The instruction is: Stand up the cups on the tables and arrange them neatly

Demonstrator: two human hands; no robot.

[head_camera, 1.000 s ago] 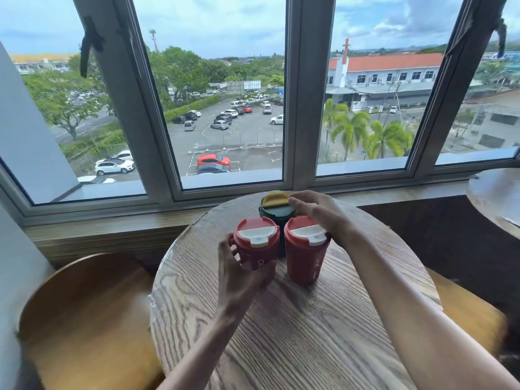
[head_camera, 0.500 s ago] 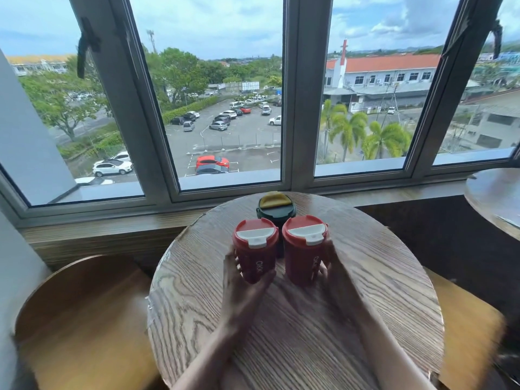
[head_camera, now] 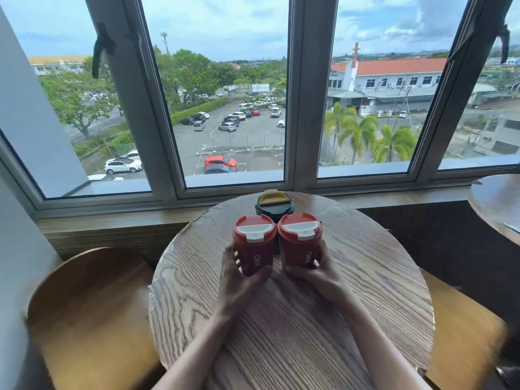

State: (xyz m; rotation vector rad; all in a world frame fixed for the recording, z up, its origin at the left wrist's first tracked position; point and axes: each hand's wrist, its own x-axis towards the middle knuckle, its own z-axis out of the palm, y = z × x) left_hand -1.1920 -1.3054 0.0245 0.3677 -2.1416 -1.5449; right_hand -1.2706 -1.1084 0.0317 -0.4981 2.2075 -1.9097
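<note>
Two red cups with red-and-white lids stand upright side by side on the round wooden table. My left hand wraps the base of the left red cup. My right hand wraps the base of the right red cup. Just behind them, touching or nearly touching, stands a dark green cup with a yellow lid flap, mostly hidden by the red pair.
A window sill and large windows run behind the table. A wooden chair seat is at the left, a bench seat at the right. A second round table shows at the right edge.
My right hand has left the top of the cups near the green one and come down to grip the right red cup's base. The left hand stays on the left red cup.
</note>
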